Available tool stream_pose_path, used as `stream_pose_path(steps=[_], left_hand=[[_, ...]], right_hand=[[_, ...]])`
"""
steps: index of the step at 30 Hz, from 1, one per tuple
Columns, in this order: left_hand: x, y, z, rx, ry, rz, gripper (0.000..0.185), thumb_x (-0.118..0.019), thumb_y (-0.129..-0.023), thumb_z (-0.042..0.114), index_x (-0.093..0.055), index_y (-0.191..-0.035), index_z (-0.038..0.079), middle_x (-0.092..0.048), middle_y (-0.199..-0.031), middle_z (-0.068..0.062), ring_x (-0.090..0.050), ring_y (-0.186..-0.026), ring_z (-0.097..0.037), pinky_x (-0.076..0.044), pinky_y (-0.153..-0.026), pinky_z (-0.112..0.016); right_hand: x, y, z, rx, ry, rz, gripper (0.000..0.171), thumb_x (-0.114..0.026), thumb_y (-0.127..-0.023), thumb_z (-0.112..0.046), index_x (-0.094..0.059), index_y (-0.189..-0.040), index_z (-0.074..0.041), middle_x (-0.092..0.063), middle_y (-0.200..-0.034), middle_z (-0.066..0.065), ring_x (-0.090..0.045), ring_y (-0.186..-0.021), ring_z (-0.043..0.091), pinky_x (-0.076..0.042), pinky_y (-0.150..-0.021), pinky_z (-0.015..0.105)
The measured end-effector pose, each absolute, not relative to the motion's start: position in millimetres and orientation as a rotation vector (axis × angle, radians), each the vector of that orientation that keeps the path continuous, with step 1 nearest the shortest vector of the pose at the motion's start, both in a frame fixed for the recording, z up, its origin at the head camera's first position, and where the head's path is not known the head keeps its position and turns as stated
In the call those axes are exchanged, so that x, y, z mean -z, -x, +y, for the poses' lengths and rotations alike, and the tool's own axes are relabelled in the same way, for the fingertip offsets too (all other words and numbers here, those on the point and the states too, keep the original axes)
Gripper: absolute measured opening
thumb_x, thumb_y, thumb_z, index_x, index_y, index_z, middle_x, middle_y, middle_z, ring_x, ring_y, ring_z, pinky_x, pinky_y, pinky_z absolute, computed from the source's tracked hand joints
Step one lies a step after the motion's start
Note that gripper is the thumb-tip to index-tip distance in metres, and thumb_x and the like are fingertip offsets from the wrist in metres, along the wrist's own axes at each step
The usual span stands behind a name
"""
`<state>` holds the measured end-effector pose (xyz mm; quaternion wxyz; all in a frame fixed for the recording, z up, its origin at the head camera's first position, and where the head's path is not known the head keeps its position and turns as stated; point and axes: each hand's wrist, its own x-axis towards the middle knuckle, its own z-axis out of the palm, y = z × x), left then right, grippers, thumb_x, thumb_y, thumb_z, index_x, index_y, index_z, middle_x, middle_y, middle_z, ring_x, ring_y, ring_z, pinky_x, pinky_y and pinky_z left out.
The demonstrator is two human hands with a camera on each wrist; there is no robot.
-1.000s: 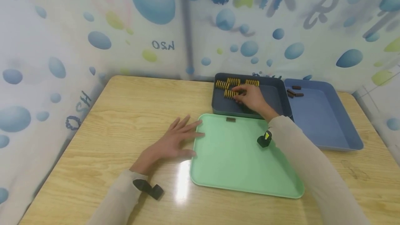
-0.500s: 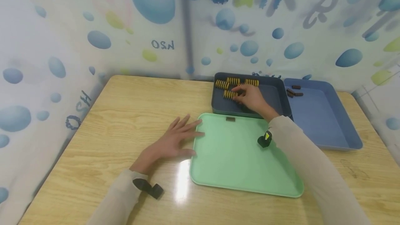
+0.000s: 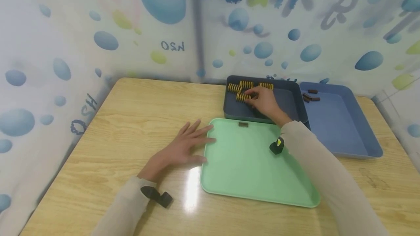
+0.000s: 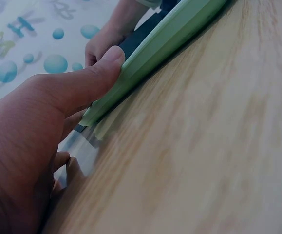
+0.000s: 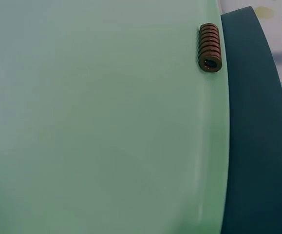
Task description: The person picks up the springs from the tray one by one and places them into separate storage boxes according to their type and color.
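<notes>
My right hand [image 3: 265, 102] reaches into the dark grey tray [image 3: 296, 101], thumb and index finger pinching the right end of a yellow coil spring [image 3: 242, 97]. Several other yellow springs [image 3: 234, 88] lie around it, partly covered by the hand. My left hand [image 3: 180, 148] is spread with straight fingers at the left edge of the green tray [image 3: 256, 166]; in the left wrist view its thumb touches the rim. A small brown spring [image 5: 210, 48] lies along the green tray's far edge. The right wrist view does not show the right hand's fingertips.
A blue tray [image 3: 341, 123] stands right of the dark one, with several brown springs [image 3: 306, 97] in its far left corner. All trays sit on a wooden table [image 3: 147, 108] against a patterned wall [image 3: 131, 28].
Both hands and the springs hold nearly the same places. Only a slight shift of the head view shows.
</notes>
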<state>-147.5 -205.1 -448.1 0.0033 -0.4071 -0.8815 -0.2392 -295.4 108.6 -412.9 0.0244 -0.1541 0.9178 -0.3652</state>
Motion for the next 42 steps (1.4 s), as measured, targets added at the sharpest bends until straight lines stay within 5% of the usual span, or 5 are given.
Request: stream_pose_path(steps=[27,37,42], left_hand=[[445,147,-202,0.746,1.276,-2.768,0.061,-0.063,-0.085,0.054,-0.054,-0.137,0.022,-0.026,-0.156,-0.003,-0.008,-0.142,-0.042,-0.003,-0.110,-0.062],[446,147,-204,0.774,1.274,-2.769,0.062,-0.058,-0.086,0.059,-0.054,-0.137,0.024,-0.026,-0.156,-0.003,-0.008,-0.142,-0.041,-0.002,-0.110,-0.060],[445,147,-204,0.783,1.276,-2.774,0.061,-0.059,-0.087,0.058,-0.053,-0.138,0.024,-0.026,-0.156,-0.003,-0.008,-0.142,-0.041,-0.002,-0.110,-0.060]], right_hand=[[394,274,117,1.264,0.457,2.840,0.030,-0.068,-0.091,-0.014,-0.066,-0.120,-0.010,-0.055,-0.127,0.009,-0.066,-0.077,0.021,-0.053,-0.061,0.038],[378,228,126,1.400,0.504,2.751,0.038,-0.067,-0.091,-0.031,-0.063,-0.124,-0.013,-0.066,-0.089,0.008,-0.063,-0.068,0.026,-0.049,-0.056,0.037],[381,203,128,1.478,0.504,2.679,0.036,-0.068,-0.090,-0.031,-0.065,-0.120,-0.013,-0.069,-0.085,0.005,-0.064,-0.073,0.028,-0.052,-0.058,0.041]])
